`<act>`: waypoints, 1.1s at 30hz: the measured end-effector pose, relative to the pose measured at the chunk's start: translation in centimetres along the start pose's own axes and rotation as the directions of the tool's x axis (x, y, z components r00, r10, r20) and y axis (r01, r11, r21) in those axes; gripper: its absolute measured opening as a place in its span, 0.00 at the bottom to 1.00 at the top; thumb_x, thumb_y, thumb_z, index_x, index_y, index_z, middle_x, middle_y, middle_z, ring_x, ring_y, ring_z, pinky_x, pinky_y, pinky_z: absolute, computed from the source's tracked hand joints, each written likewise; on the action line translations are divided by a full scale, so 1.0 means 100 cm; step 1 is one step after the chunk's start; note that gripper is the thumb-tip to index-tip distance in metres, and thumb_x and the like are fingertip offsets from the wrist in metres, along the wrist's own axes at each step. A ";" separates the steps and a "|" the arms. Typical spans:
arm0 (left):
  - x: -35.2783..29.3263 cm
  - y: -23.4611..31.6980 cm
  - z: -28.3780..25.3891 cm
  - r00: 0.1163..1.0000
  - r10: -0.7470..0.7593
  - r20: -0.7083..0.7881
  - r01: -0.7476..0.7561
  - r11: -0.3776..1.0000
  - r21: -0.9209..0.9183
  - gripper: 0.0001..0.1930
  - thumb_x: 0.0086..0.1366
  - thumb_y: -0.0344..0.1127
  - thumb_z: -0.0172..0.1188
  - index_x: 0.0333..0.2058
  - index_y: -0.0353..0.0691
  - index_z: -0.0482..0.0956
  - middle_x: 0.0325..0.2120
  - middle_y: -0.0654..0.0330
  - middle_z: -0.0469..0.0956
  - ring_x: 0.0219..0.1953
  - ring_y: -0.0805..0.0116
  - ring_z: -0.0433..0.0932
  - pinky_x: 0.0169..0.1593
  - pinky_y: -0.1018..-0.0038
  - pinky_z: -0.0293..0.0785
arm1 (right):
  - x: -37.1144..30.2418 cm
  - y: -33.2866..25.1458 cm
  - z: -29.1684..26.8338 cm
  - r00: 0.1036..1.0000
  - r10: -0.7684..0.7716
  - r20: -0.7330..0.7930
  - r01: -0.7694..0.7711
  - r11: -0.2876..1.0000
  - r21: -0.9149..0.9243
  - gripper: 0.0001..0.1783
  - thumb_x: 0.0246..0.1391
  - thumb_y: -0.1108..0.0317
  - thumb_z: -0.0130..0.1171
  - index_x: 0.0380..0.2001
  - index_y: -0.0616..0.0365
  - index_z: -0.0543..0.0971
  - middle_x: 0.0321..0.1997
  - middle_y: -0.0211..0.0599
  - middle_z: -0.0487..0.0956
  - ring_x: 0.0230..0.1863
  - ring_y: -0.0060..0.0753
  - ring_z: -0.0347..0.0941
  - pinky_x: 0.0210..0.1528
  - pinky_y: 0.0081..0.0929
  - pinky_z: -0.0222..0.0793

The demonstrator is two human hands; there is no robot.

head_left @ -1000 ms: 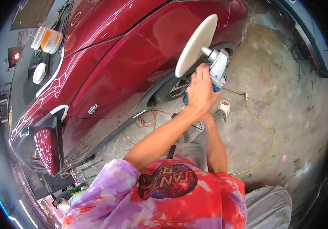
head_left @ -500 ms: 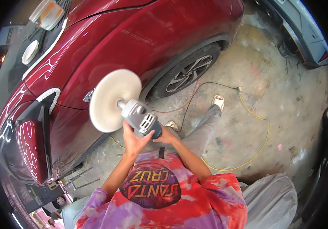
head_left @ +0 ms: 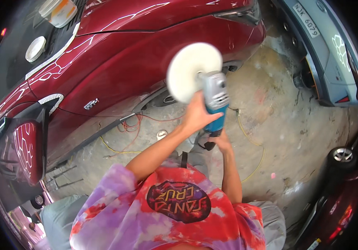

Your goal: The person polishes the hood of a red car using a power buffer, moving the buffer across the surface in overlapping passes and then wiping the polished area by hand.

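Observation:
An angle polisher (head_left: 217, 98) with a grey metal head and a blue body is held in both my hands. Its round white buffing pad (head_left: 194, 71), smeared by motion, is tilted toward the red car's fender (head_left: 137, 62). Whether pad and paint touch, I cannot tell. My left hand (head_left: 197, 114) is wrapped round the tool just behind the head, thumb across the blue body. Farther back, my right hand (head_left: 220, 139) grips the rear handle, its fingers partly hidden. The front wheel is mostly covered by the pad and tool.
A white tub (head_left: 59, 12) and a round white lid (head_left: 35, 49) rest by the windshield. The side mirror (head_left: 27, 150) juts out at left. Red hose (head_left: 135, 125) and yellow cord (head_left: 262, 156) lie on the concrete. A light-blue vehicle (head_left: 329, 54) and a dark red car (head_left: 333, 200) stand at right.
Both hands have carried the polisher right and farther forward along the fender. The pad has moved from near the door's front edge to over the wheel area. My view has shifted too.

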State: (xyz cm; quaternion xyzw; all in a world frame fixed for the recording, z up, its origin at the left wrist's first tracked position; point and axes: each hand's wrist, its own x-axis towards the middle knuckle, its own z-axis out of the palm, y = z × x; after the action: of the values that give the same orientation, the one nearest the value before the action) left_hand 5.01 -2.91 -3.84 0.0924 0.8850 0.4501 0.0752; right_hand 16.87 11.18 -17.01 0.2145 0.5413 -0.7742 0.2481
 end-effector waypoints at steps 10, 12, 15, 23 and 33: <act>0.104 0.061 0.081 0.980 -0.100 0.171 0.087 0.993 0.084 0.44 0.43 0.52 0.74 0.53 0.30 0.65 0.47 0.41 0.73 0.49 0.43 0.75 0.53 0.58 0.73 | 0.030 -0.057 -0.093 0.996 0.063 0.063 -0.072 0.987 0.147 0.27 0.38 0.86 0.62 0.46 0.59 0.73 0.35 0.29 0.77 0.38 0.29 0.75 0.45 0.30 0.71; 0.082 0.052 0.062 0.991 -0.052 0.126 0.039 0.994 0.106 0.41 0.43 0.50 0.75 0.48 0.31 0.65 0.46 0.43 0.72 0.49 0.43 0.75 0.51 0.57 0.74 | 0.027 -0.043 -0.071 0.999 -0.004 0.053 -0.004 0.990 0.142 0.27 0.38 0.86 0.62 0.45 0.59 0.74 0.34 0.29 0.77 0.40 0.30 0.75 0.46 0.31 0.72; 0.033 0.019 0.024 0.999 0.021 0.041 -0.024 0.998 0.065 0.44 0.43 0.49 0.75 0.54 0.31 0.64 0.47 0.43 0.71 0.49 0.42 0.74 0.52 0.57 0.73 | 0.029 0.005 -0.036 0.996 0.030 0.083 -0.034 0.998 0.053 0.35 0.30 0.81 0.69 0.49 0.57 0.75 0.45 0.32 0.78 0.46 0.30 0.76 0.51 0.32 0.72; -0.114 -0.092 -0.088 0.988 -0.146 -0.042 0.139 0.981 -0.138 0.45 0.42 0.37 0.81 0.56 0.30 0.63 0.47 0.48 0.76 0.48 0.60 0.80 0.52 0.67 0.78 | 0.011 0.077 0.110 0.973 -0.149 0.178 0.144 0.989 0.041 0.49 0.29 0.81 0.68 0.62 0.57 0.64 0.57 0.36 0.74 0.58 0.34 0.71 0.61 0.32 0.65; -0.079 -0.068 -0.065 0.993 -0.110 -0.034 0.111 0.993 0.028 0.42 0.42 0.40 0.80 0.52 0.31 0.67 0.43 0.49 0.75 0.46 0.57 0.78 0.50 0.65 0.76 | 0.018 0.094 0.094 0.985 -0.164 0.046 0.167 0.982 -0.084 0.47 0.28 0.79 0.67 0.60 0.59 0.66 0.49 0.38 0.78 0.50 0.35 0.75 0.54 0.29 0.69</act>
State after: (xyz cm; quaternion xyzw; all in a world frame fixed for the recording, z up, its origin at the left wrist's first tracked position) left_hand 10.60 -13.75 -5.17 0.0371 0.8964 0.4335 0.0839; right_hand 20.68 -0.71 -21.95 0.1425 0.5858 -0.7717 0.2027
